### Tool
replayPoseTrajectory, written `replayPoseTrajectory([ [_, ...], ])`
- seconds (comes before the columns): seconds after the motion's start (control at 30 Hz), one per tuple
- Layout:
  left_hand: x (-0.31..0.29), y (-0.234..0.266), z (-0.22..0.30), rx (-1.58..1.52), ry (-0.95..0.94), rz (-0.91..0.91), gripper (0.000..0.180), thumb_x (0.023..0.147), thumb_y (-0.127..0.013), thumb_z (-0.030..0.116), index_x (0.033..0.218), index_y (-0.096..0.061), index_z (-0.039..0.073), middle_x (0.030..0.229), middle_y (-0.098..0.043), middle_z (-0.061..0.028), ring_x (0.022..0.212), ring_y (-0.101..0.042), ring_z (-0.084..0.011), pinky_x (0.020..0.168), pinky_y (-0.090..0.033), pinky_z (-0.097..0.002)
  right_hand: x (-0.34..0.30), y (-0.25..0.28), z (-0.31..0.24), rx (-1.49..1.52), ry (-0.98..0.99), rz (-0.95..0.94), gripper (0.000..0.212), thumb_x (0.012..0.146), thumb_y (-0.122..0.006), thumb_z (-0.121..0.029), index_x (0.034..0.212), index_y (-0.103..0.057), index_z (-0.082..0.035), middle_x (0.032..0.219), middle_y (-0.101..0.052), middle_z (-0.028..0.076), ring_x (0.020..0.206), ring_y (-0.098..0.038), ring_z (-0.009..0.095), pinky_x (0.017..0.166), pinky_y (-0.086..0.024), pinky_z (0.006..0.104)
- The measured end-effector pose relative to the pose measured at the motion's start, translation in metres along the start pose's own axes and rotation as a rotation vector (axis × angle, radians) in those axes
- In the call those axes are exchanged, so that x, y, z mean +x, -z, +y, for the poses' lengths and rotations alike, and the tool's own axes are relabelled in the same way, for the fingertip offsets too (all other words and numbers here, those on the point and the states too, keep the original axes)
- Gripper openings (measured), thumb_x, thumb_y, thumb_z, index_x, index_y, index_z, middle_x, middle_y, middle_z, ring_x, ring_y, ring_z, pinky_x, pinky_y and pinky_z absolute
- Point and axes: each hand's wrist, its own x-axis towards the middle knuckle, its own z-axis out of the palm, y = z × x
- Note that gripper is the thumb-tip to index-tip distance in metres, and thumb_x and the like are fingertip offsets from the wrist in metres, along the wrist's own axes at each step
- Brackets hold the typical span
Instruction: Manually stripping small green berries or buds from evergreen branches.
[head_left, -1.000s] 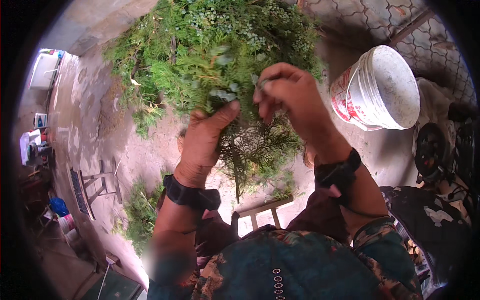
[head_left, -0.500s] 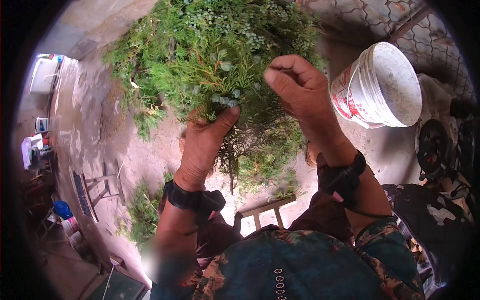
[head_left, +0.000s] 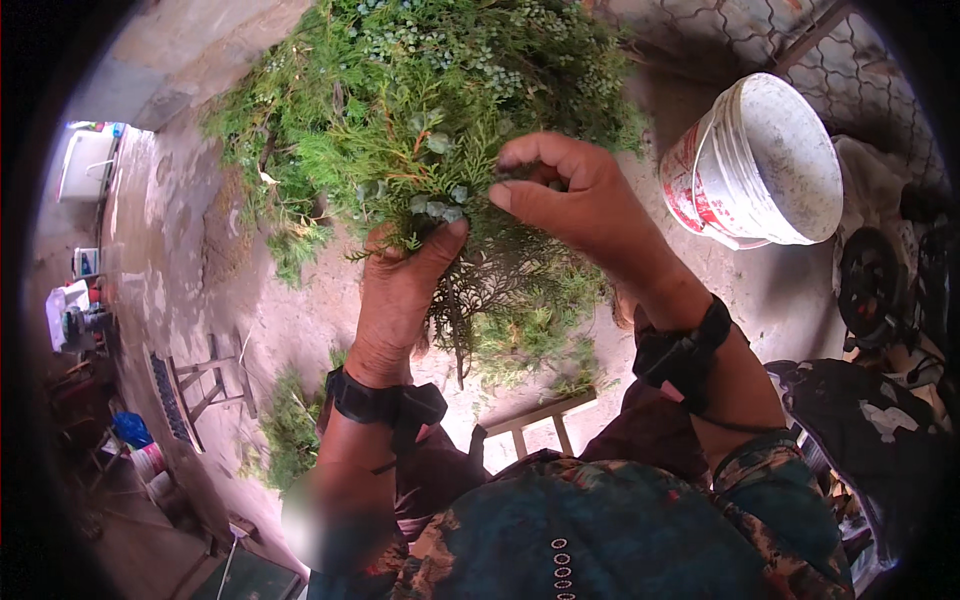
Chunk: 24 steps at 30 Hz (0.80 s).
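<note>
The left hand (head_left: 400,295) is pinching a green, scaly-leaved conifer sprig (head_left: 408,160) between thumb and fingers, holding it over the near edge of a large, far heap of green, berry-studded branches (head_left: 535,60). The right hand (head_left: 595,205) is hovering just right of the sprig, its fingers curling toward the thumb; whether it is gripping anything, I cannot tell. Work on this sprig is looking unfinished: several lumpy, blue-green cones (head_left: 437,208) are remaining beside the left thumb, and the heap is carrying many more. A white-and-red plastic bucket (head_left: 715,175) is standing to the right.
</note>
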Motion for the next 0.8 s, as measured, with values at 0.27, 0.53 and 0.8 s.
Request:
replayPoseTrajectory([
  [0.27, 0.001, 0.005, 0.006, 0.172, -0.082, 0.022, 0.012, 0.083, -0.065, 0.010, 0.094, -0.063, 0.006, 0.088, -0.063, 0.0007, 0.079, -0.056, -0.0083, 0.072, -0.044, -0.0237, -0.001, 0.007, -0.005, 0.204, -0.185, -0.033, 0.031, 0.079, -0.068, -0.021, 0.101, -0.059, 0.000, 0.065, -0.050, -0.004, 0.057, -0.043, 0.002, 0.048, -0.033, 0.0192],
  [0.53, -0.006, -0.004, 0.003, 0.164, -0.131, 0.077, 0.025, 0.082, -0.067, 0.019, 0.101, -0.061, 0.004, 0.092, -0.062, -0.0013, 0.082, -0.054, -0.0116, 0.077, -0.043, -0.0269, 0.003, -0.002, 0.002, 0.074, -0.071, -0.056, 0.032, 0.078, -0.069, -0.019, 0.101, -0.058, 0.000, 0.065, -0.048, -0.005, 0.059, -0.043, 0.002, 0.050, -0.034, 0.0197],
  [0.8, -0.009, 0.003, 0.014, 0.146, -0.062, 0.130, 0.024, 0.082, -0.067, 0.017, 0.101, -0.061, 0.005, 0.093, -0.062, -0.0011, 0.083, -0.055, -0.0120, 0.076, -0.044, -0.0264, 0.004, 0.011, -0.014, 0.514, -0.338, -0.225, 0.029, 0.083, -0.065, -0.023, 0.103, -0.058, -0.003, 0.063, -0.045, -0.007, 0.051, -0.036, 0.000, 0.044, -0.028, 0.0186],
])
